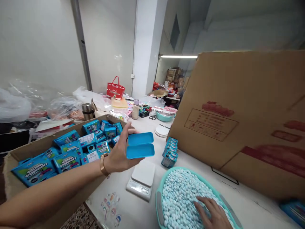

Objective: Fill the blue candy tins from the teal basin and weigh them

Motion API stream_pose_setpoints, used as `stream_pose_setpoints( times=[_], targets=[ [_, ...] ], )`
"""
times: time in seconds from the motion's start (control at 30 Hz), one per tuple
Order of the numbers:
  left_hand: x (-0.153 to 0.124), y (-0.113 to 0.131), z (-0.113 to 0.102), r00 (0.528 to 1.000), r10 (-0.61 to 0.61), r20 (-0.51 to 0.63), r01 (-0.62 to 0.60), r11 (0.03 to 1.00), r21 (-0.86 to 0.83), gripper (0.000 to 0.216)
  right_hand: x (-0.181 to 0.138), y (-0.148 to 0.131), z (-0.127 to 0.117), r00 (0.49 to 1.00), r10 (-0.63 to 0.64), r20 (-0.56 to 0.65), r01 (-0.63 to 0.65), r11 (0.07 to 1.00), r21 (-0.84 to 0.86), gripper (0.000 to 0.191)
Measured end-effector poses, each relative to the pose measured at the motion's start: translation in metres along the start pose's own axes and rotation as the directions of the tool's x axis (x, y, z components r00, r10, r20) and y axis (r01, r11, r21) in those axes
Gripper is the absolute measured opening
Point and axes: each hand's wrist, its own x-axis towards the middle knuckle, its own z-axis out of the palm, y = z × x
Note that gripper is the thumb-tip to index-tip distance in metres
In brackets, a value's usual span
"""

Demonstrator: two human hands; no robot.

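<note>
My left hand [122, 152] is closed on a small blue hinged case [140, 151], which lies open with its two shallow halves turned toward me and nothing visible inside. My right hand [212, 211] reaches over a turquoise basin [159, 194] filled with small pale blue and white candies [181, 187]. Its thumb and fingers are bent and somewhat apart, with the fingertips touching the candies; nothing shows between them. Below my left hand, a white kitchen scale [143, 175] rests on the table, its platform bare.
A cardboard box [14, 159] of blue packages [68, 159] stands at left. Several blue packs [170, 152] line up beside a tall cardboard carton [214, 127] at right. Small stickers [111, 205] lie near the front edge. Scissors [152, 117] and another scale [162, 129] sit farther back.
</note>
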Motion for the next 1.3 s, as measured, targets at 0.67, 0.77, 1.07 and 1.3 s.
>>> stream_pose_setpoints(
  times=[0.67,0.77,1.07,1.3],
  targets=[
    [-0.089,0.059,0.156,0.088,-0.340,0.936,0.709,-0.639,-0.298,0.041,-0.046,-0.090,-0.059,0.963,-0.268,-0.006,0.201,0.707,0.678,0.118],
    [-0.102,0.069,0.157,-0.017,-0.340,0.940,0.825,-0.537,-0.179,0.050,-0.052,-0.106,-0.063,0.918,-0.392,0.053,0.209,0.593,0.777,0.124],
    [-0.095,0.051,0.130,0.590,-0.614,0.525,0.797,0.550,-0.252,0.117,-0.056,-0.146,-0.009,0.993,0.014,0.116,-0.116,-0.019,0.993,0.101],
    [-0.079,0.049,0.124,0.462,-0.721,0.517,0.876,0.460,-0.143,0.093,-0.028,-0.115,-0.030,0.969,-0.243,0.042,0.107,0.567,0.817,0.072]
  ],
)
